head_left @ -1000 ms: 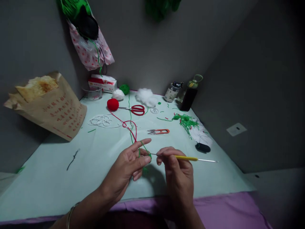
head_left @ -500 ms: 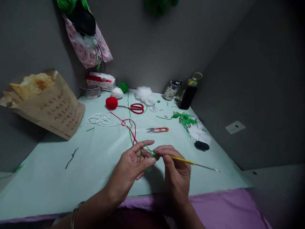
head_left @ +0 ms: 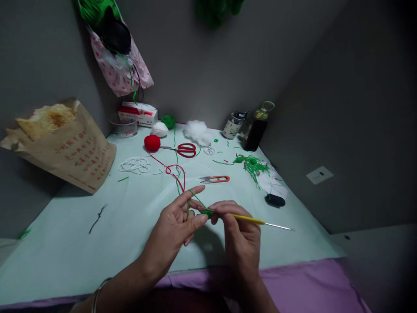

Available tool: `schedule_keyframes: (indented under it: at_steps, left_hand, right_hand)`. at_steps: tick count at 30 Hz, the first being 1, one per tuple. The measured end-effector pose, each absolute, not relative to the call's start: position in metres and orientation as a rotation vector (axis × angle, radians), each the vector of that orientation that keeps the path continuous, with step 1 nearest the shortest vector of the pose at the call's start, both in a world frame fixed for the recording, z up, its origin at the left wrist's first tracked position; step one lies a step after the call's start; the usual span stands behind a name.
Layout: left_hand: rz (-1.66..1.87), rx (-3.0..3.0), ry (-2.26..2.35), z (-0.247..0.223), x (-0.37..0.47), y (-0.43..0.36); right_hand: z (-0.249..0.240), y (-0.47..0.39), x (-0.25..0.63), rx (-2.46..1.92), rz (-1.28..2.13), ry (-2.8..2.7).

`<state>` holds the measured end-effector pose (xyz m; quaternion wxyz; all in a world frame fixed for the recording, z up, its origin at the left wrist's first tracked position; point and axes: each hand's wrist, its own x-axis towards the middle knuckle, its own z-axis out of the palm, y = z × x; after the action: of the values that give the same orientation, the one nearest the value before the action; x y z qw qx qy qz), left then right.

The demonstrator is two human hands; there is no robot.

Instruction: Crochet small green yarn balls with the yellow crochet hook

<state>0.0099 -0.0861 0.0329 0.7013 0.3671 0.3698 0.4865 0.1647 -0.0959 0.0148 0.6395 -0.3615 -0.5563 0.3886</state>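
Note:
Between thumb and fingers, my left hand [head_left: 174, 224] pinches a small piece of green crochet work [head_left: 206, 212]. Green yarn [head_left: 197, 199] runs from the work over its raised index finger. My right hand [head_left: 241, 237] is closed around a crochet hook [head_left: 249, 218] with a yellow handle; one metal end points out to the right, and the other meets the green work, its tip partly hidden by my fingers. Beyond my hands lie orange thread snips [head_left: 215, 179]. Red yarn [head_left: 184, 176] trails from a red ball [head_left: 152, 143] toward my left hand.
Red-handled scissors [head_left: 185, 150], white stuffing [head_left: 198, 132] and a green yarn ball [head_left: 168, 121] lie farther back. Green scraps [head_left: 256, 165] and a dark spool [head_left: 275, 200] are at right. A paper bag of flatbread [head_left: 74, 152] stands left; a bottle [head_left: 257, 132] stands at the back right.
My left hand has shifted slightly left, and its index finger has tilted lower. The crochet hook has moved a little left in my right hand, still at the green work.

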Motion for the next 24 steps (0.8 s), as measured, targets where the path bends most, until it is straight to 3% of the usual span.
schedule_keyframes:
  at_steps: [7,12,19,24]
  left_hand:
    - [1.052,0.816,0.79,0.037,0.007,-0.086]
    - [1.062,0.826,0.809,0.039,0.005,-0.087]
    - [1.136,0.996,0.973,0.039,0.004,-0.089]
    - [1.199,0.972,1.006,0.038,0.011,-0.096]
  right_hand:
    - [0.021,-0.094,0.168,-0.714,1.062,-1.123]
    - [0.026,-0.099,0.171,-0.733,0.972,-1.255]
    - [0.026,-0.111,0.176,-0.834,0.548,-1.672]
    - [0.015,-0.11,0.174,-0.902,0.052,-1.965]
